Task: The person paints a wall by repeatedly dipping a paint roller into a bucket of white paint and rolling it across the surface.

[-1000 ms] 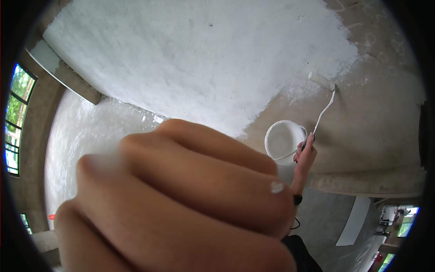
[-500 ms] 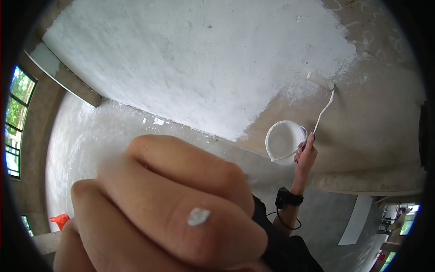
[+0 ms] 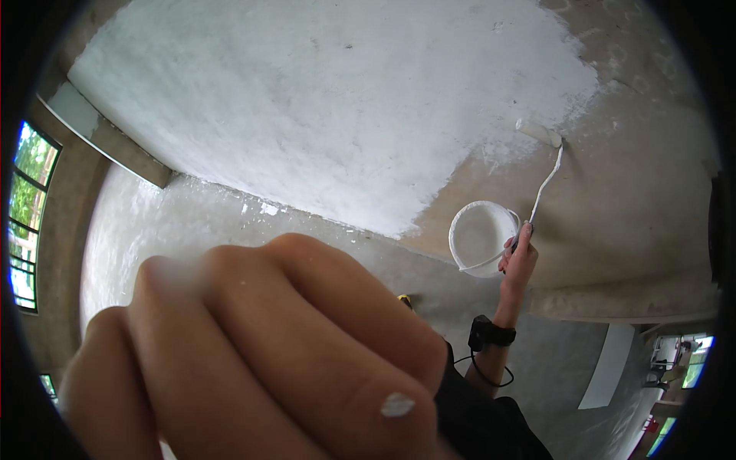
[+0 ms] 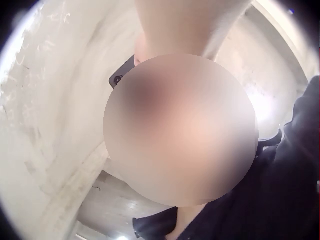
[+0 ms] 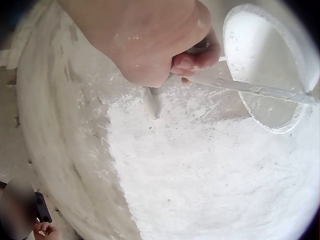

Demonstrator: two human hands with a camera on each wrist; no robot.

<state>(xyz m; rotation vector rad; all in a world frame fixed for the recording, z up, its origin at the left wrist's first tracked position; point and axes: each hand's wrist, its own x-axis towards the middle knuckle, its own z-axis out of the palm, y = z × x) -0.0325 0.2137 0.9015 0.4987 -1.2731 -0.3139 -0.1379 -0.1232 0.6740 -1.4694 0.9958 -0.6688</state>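
My left hand point(image 3: 284, 353) fills the lower head view, very close to the camera, fingers bent and knuckles towards it. A white paint spot marks one finger; its fingertips are hidden. In the left wrist view the forearm reaches to a blurred face beside a dark device point(image 4: 119, 76). With my right hand point(image 3: 518, 264) I grip the dark handle of a paint roller point(image 3: 540, 132), whose white sleeve lies over the wall. The same hand holds the bail point(image 5: 250, 89) of a white bucket point(image 3: 453, 238), which hangs beside it with pale paint inside.
White paint covers much of the wall point(image 3: 330, 92), with a ragged edge beside bare brown plaster point(image 3: 629, 192). Paint specks mark the grey floor point(image 3: 207, 215). A pale board point(image 3: 608, 366) lies at lower right, and a window point(image 3: 34, 169) stands far left.
My left hand dropped lower, then shifted back up a little, still close to the camera. An orange thing at far left is now hidden behind it. The right hand, roller and bucket stay nearly still.
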